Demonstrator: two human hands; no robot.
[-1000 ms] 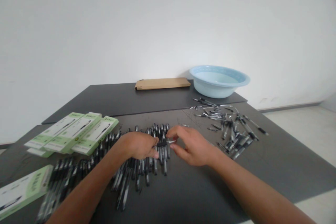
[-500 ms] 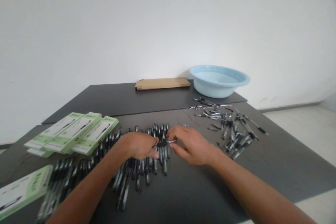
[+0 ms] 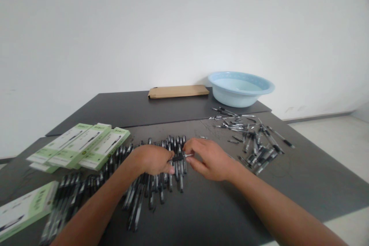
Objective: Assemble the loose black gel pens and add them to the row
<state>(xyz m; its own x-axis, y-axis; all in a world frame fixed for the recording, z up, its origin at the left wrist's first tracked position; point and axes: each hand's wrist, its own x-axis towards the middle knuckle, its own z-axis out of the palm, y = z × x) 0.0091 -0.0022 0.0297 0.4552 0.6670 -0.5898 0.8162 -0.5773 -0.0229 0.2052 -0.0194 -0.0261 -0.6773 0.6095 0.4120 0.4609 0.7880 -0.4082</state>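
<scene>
Between my two hands, held level, is a pen (image 3: 178, 158) with a black grip. My left hand (image 3: 155, 159) is closed on its barrel end, and most of that end is hidden by the fingers. With thumb and forefinger, my right hand (image 3: 206, 158) pinches the pale tip end of the same pen; whether a tip or a small part is in the pinch I cannot tell. Under and beside my left hand lie many capped black pens (image 3: 161, 188), side by side in a row that runs off to the left below my forearm.
Loose pens and pen parts (image 3: 256, 142) lie scattered on the right of the dark table (image 3: 219, 215). White and green pen boxes (image 3: 83, 146) are stacked at left, another box (image 3: 29, 209) nearer. A cardboard piece (image 3: 178, 91) and a light blue basin (image 3: 240, 92) stand at the back.
</scene>
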